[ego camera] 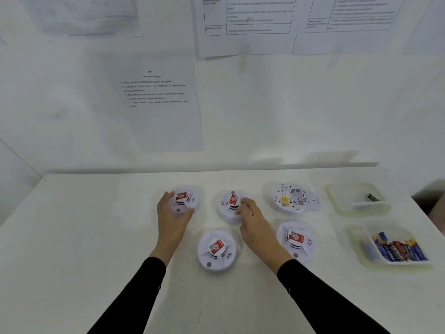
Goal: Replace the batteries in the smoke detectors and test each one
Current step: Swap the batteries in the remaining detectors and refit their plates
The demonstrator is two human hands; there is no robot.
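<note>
White table (96, 225): left hand (172, 214) grips far-left detector (185, 199), right hand (255, 220) grips middle detector (229, 206).

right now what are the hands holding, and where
Left hand grips the far-left detector round its raised centre; right hand rests on the right side of the middle detector, grip unclear.

Five smoke detectors (216, 251) on the desk (96, 225): four face up, one turned over toward the far edge. Two clear trays (337, 203) along the right edge. Batteries (399, 249) in both, too blurred and bunched for a sure count
</note>
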